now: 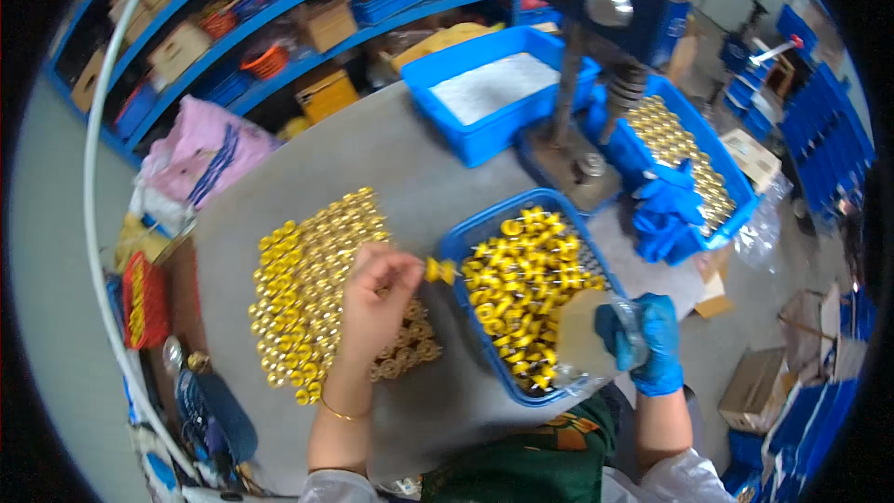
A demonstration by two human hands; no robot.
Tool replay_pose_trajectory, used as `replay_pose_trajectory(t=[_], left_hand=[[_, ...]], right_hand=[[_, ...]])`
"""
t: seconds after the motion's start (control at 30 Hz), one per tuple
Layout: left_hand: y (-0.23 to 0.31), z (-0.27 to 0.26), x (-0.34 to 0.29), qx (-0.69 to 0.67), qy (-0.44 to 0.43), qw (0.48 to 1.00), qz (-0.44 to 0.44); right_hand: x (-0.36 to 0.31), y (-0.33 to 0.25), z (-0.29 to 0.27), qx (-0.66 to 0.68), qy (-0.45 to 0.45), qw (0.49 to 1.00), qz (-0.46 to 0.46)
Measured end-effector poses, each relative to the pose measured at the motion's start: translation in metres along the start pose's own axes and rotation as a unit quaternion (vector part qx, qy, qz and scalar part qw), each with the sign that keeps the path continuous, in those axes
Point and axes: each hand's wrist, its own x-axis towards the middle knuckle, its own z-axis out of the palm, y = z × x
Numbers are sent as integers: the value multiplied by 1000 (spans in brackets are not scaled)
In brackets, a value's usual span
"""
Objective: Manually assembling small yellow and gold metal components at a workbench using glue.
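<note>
Left hand (pixel 380 289) is pinching a yellow piece (pixel 440 271) at its fingertips — ideally gently — right hand (pixel 659 343) is gripping a translucent container (pixel 585 333).

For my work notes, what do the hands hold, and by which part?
The left hand pinches a small yellow piece, apparently by its left end; the right hand grips a see-through container by its right side.

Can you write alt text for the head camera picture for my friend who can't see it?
A bare left hand pinches a small yellow part beside a blue basket of similar parts, while the blue-gloved right hand holds a translucent container at the basket's right edge. Rows of gold-coloured parts cover some of the grey table; a metal press stands behind.
</note>
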Motion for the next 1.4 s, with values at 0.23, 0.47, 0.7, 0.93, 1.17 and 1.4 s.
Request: replay_pose_trajectory(t=[0.23, 0.47, 0.7, 0.93, 1.17, 1.4], left_hand=[[-84, -130, -10, 416, 200, 884, -78], [-107, -140, -16, 466, 191, 855, -120], [-110, -142, -20, 494, 179, 846, -93], [-112, -142, -18, 452, 154, 874, -93], [-28, -36, 23, 304, 79, 946, 78], [13, 66, 34, 266, -191, 916, 230]], right_hand=[[10, 11, 13, 23, -20, 997, -71], [9, 9, 16, 15, 19, 997, -67], [7, 7, 9, 57, -2, 998, -20], [5, 3, 7, 31, 17, 999, 1], [7, -3, 7, 19, -50, 998, 44], [-3, 0, 0, -52, -78, 995, 15]])
